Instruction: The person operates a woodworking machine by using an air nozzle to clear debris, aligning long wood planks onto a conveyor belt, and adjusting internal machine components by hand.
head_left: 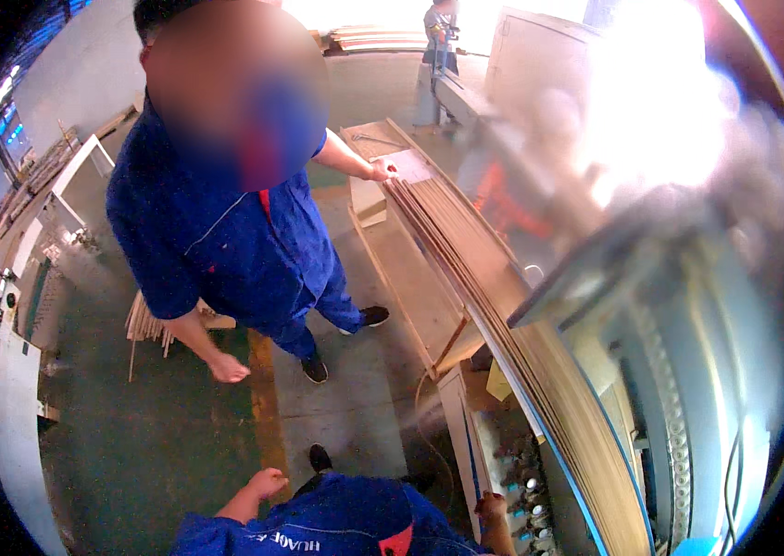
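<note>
At the lower edge, my left hand (267,484) hangs beside my body, its fingers curled in with nothing visible in them. My right hand (492,505) is by the side of the machine, close to a row of round knobs (534,486); its fingers are too dim and small to make out. Up and to the right of it runs a long stack of thin wooden strips (521,357) along the machine bed. A co-worker in blue workwear (239,250) stands across from me. One hand of theirs (382,170) touches the far end of the strips, while the other (228,369) hangs down.
A wooden table (390,246) carries the far end of the strips. The large machine (707,371) fills the right side, partly blurred by glare. A bundle of thin sticks (146,324) lies behind the co-worker. White equipment (12,398) lines the left. Another person (441,37) stands far off.
</note>
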Tool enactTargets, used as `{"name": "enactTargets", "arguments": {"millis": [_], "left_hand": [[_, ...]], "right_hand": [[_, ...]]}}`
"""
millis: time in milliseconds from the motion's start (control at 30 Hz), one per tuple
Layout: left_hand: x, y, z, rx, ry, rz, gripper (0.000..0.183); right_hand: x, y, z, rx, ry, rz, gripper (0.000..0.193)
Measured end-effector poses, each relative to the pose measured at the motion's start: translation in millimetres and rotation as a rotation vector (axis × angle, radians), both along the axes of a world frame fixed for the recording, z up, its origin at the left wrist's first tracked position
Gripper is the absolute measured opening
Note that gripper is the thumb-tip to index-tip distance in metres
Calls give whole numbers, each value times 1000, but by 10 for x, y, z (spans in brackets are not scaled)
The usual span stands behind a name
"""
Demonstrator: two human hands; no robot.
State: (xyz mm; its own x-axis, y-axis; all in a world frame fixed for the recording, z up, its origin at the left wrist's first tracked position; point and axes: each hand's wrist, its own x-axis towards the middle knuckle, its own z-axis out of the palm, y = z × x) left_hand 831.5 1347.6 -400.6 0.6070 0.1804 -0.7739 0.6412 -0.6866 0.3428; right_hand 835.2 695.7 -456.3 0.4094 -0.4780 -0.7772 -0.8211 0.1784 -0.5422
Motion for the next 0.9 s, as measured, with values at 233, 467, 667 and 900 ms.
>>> {"name": "enactTargets", "arguments": {"millis": [233, 467, 667, 900], "left_hand": [[532, 644, 283, -153, -218, 112, 57], [579, 1562, 65, 47, -134, 48, 53], [452, 1584, 382, 103, -37, 26, 52], [545, 1101, 494, -4, 42, -102, 62]], "right_hand": [[-79, 918, -71, -261, 208, 553, 21], [97, 1584, 150, -170, -34, 205, 25], [439, 1746, -271, -647, 46, 1519, 29], [319, 1993, -322, -227, 42, 737, 29]]}}
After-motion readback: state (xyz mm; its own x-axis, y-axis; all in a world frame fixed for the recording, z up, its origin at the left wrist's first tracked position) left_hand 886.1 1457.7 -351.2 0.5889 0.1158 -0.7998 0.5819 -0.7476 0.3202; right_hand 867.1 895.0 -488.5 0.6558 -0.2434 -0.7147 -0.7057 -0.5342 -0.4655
